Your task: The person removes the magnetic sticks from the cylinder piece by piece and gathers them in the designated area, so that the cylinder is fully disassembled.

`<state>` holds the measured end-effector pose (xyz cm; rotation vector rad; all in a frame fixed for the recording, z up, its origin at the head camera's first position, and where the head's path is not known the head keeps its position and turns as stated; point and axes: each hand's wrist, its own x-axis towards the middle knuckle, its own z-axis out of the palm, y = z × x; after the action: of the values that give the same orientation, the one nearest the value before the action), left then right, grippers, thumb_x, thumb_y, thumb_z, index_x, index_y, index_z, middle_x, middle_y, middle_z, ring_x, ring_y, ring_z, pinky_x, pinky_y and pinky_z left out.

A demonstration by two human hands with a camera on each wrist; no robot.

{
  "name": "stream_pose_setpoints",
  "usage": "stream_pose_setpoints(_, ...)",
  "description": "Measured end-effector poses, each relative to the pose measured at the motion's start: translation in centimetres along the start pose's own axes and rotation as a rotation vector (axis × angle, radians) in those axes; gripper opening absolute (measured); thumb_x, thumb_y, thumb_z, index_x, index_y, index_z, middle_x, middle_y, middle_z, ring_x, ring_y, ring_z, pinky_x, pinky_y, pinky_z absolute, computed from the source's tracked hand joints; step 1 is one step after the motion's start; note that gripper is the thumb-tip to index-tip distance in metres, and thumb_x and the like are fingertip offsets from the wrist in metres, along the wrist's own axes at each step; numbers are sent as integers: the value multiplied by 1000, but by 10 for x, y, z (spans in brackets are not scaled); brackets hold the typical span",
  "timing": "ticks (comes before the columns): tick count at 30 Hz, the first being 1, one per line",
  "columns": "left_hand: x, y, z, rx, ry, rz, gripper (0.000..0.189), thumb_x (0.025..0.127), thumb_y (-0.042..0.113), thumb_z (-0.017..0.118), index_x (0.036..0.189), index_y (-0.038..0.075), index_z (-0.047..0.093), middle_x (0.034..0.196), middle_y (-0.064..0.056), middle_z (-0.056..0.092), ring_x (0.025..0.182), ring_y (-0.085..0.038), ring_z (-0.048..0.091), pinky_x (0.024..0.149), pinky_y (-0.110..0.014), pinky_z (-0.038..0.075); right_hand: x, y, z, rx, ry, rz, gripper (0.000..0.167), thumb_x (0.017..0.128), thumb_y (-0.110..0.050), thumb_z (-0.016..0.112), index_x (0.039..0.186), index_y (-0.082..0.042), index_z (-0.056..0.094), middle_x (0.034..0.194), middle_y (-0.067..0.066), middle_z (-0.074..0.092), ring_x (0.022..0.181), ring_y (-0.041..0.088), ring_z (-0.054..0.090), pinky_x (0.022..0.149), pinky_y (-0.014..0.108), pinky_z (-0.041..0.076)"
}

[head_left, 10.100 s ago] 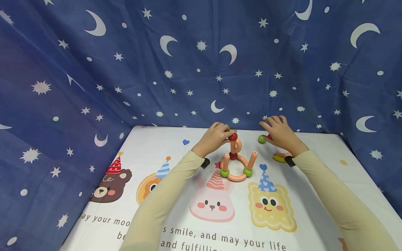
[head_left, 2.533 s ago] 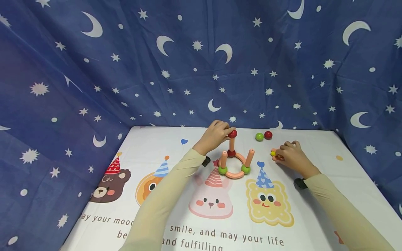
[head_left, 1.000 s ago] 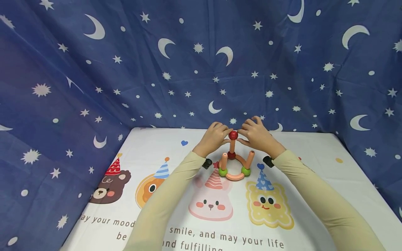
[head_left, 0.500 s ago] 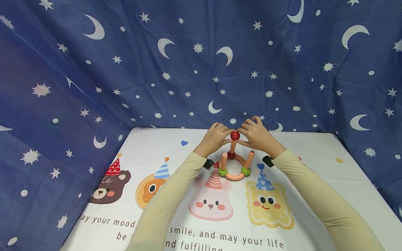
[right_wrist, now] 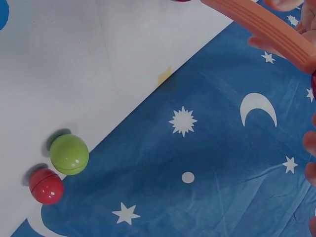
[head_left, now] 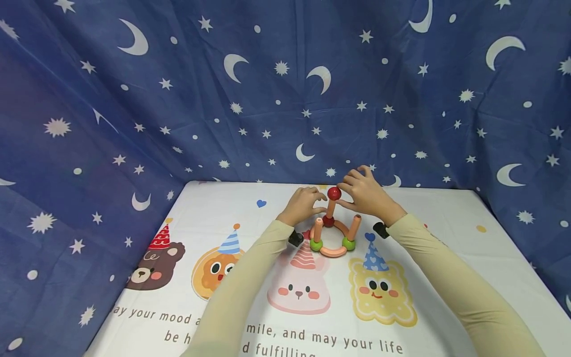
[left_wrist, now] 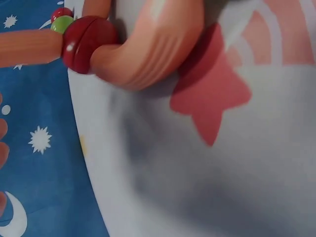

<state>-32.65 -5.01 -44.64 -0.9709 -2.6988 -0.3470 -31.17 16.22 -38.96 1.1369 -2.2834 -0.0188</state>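
Note:
A toy frame of orange pieces and balls stands on the tablecloth. Its ring of curved orange pieces [head_left: 333, 252] joins two green balls [head_left: 349, 243] and a dark red ball [left_wrist: 89, 44]. From that red ball rises an orange rod [head_left: 330, 208], leaning slightly right, topped by a red ball [head_left: 334, 193]. My right hand [head_left: 368, 196] pinches the top ball from the right, index finger high and thumb low near the rod. My left hand [head_left: 301, 206] is left of the rod, thumb and fingers apart around its level. Two more orange rods [head_left: 354, 227] point up from the green balls.
A loose green ball [right_wrist: 69, 154] and red ball [right_wrist: 46, 186] lie at the cloth's back edge, hidden in the head view behind my right arm. The blue star-and-moon curtain [head_left: 250, 124] hangs close behind the frame.
My right hand has come from the loose orange and yellow pieces to the top red ball. My left hand has let go of that ball and dropped beside the rod, which leans further right.

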Motion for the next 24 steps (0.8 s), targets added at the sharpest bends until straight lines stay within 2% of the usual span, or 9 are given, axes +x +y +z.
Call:
stream_pose_setpoints(6, 1, 5, 6, 29, 11, 21, 31, 82, 38, 70, 102, 15, 70, 96, 1, 67, 84, -12, 62, 84, -32, 48, 0, 0, 1, -1, 15, -26, 41, 73, -40, 77, 95, -6, 70, 86, 9, 67, 91, 28, 56, 92, 56, 37)
stream_pose_setpoints(14, 1, 10, 8, 34, 5, 21, 27, 83, 35, 70, 98, 13, 68, 98, 2, 64, 90, -13, 62, 87, -32, 48, 2, -1, -1, -4, -42, -41, 43, 75, -36, 76, 106, -8, 68, 93, 10, 65, 95, 29, 57, 93, 56, 36)
stream_pose_setpoints(20, 0, 13, 8, -11, 21, 3, 27, 82, 34, 71, 97, 12, 70, 96, 2, 61, 87, -12, 60, 84, -30, 48, 3, -2, 1, -4, -41, -52, 42, 72, -34, 78, 103, -7, 67, 94, 10, 65, 95, 28, 57, 93, 55, 36)
stream_pose_setpoints(24, 1, 15, 5, 17, 21, 3, 27, 83, 37, 70, 97, 14, 70, 96, 3, 61, 86, -11, 60, 85, -29, 47, 4, -2, 2, 15, -19, -57, 41, 70, -31, 79, 99, -5, 66, 93, 10, 65, 94, 28, 56, 92, 54, 36)
